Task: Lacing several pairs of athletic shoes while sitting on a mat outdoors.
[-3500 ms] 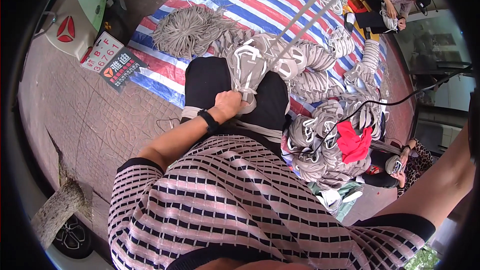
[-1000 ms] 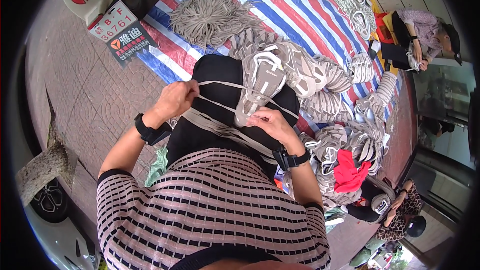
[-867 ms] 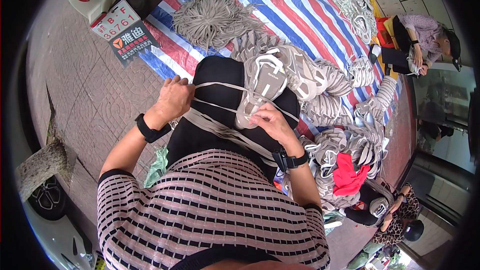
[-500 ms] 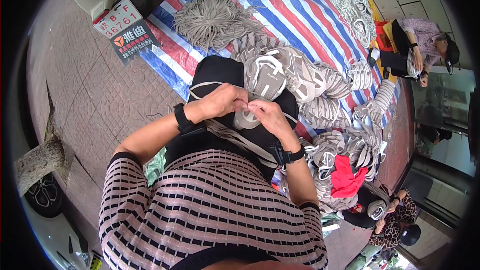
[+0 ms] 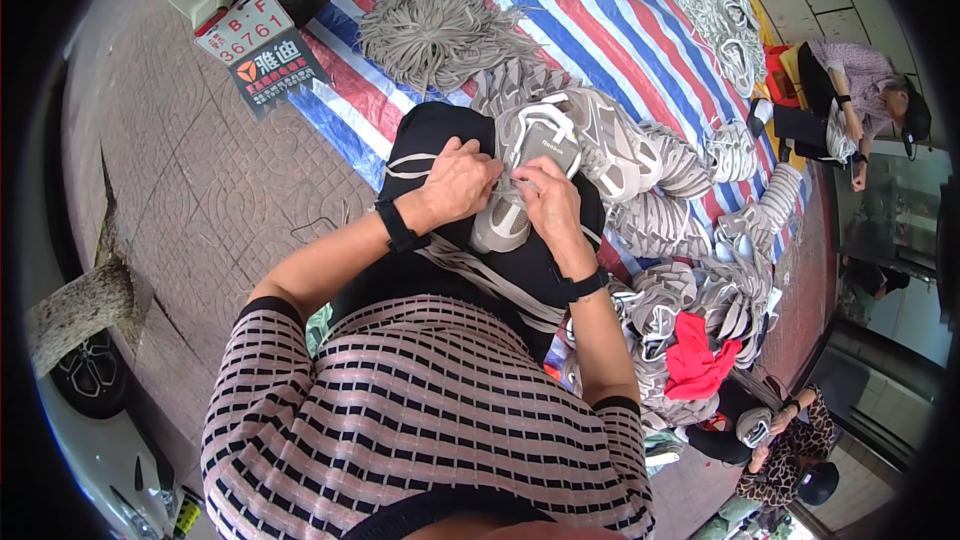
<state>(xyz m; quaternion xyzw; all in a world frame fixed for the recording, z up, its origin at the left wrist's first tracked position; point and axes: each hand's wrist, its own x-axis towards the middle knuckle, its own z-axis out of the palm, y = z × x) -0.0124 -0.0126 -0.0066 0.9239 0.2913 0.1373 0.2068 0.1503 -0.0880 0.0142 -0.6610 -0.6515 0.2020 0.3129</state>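
Note:
A grey shoe upper [image 5: 525, 155] lies on my lap, over black trousers [image 5: 430, 135]. My left hand [image 5: 458, 183] and my right hand [image 5: 548, 202] meet over its lower half, fingers pinched on pale laces [image 5: 508, 190] threaded through it. Loose ends of lace trail across my thighs [image 5: 480, 275]. Both wrists carry black bands.
A striped red, white and blue tarp [image 5: 610, 30] holds a heap of grey laces [image 5: 440, 30] and several grey shoe uppers [image 5: 690, 280]. A red cloth [image 5: 695, 360] lies among them. Other people sit at the right [image 5: 860, 100] and lower right [image 5: 780, 440]. A sign [image 5: 260, 55] stands at the left.
My hands were apart, pulling laces taut across my lap; they have come together over the shoe upper and now pinch the laces at its middle.

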